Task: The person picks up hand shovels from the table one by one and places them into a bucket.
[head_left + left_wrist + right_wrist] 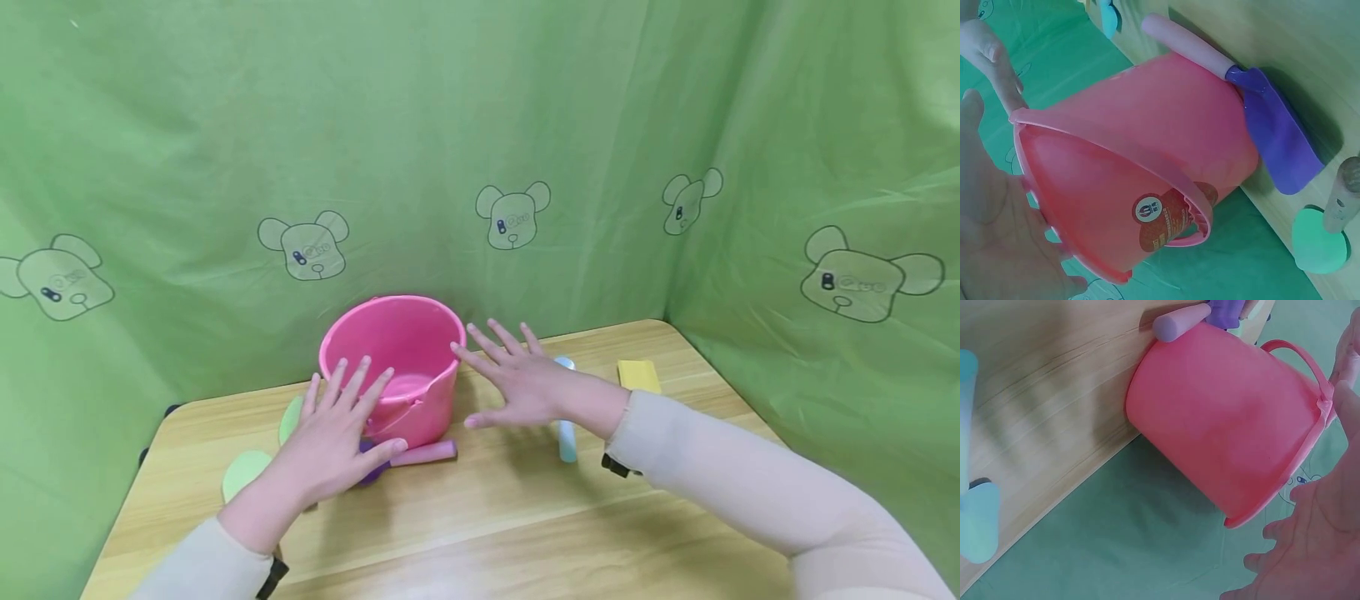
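Note:
A pink bucket [438, 404] stands upright on the wooden table, its handle hanging down on the near side. My left hand [330, 442] is spread with straight fingers at the bucket's near left, fingertips overlapping its rim in the head view. To the right, my right hand [521, 383] is also spread, its index fingertip close to the rim; whether either hand touches it, I cannot tell. Both wrist views show the palms, left [997, 231] and right [1316, 531], holding nothing. Against the bucket's base lies a toy shovel [1282, 137] with purple blade and pink handle.
Light green rounded pieces [246, 472] lie left of the bucket, one beside a pale handle [1341, 197]. A light blue toy tool [567, 442] lies partly under the right hand. Further right is a yellow piece [637, 375]. Green curtain [420, 150] surrounds the table.

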A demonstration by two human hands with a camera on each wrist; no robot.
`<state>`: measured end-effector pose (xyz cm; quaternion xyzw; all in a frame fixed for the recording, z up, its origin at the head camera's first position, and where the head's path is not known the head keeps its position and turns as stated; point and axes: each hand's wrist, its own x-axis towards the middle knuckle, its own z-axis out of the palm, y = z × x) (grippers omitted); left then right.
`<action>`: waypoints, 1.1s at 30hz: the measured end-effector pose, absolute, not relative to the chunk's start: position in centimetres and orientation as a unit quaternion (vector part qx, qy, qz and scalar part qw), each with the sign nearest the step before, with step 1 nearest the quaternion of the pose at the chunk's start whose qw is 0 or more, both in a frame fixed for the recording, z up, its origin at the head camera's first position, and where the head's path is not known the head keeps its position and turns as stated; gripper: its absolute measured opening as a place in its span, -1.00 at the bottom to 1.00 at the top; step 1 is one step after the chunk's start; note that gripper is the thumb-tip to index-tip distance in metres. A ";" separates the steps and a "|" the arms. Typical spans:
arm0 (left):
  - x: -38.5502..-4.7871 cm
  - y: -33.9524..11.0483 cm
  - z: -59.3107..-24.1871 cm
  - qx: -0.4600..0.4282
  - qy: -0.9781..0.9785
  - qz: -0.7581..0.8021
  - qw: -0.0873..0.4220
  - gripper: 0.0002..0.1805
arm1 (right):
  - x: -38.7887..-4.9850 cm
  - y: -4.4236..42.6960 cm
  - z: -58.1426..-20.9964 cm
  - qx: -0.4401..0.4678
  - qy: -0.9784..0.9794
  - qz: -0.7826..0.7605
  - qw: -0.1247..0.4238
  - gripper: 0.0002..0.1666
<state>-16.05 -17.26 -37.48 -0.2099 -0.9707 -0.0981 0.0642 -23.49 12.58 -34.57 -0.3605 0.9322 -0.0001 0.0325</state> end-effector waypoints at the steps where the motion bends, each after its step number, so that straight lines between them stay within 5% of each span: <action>1: -16.1 -17.2 -37.5 -0.211 -0.970 -0.099 0.064 0.02 | -23.6 12.5 -34.6 -0.361 0.932 0.000 0.035 0.24; 33: -17.5 -16.4 -37.5 -0.257 -0.956 -0.105 0.099 -0.22 | -25.8 10.8 -34.7 -0.402 0.914 -0.033 0.050 0.03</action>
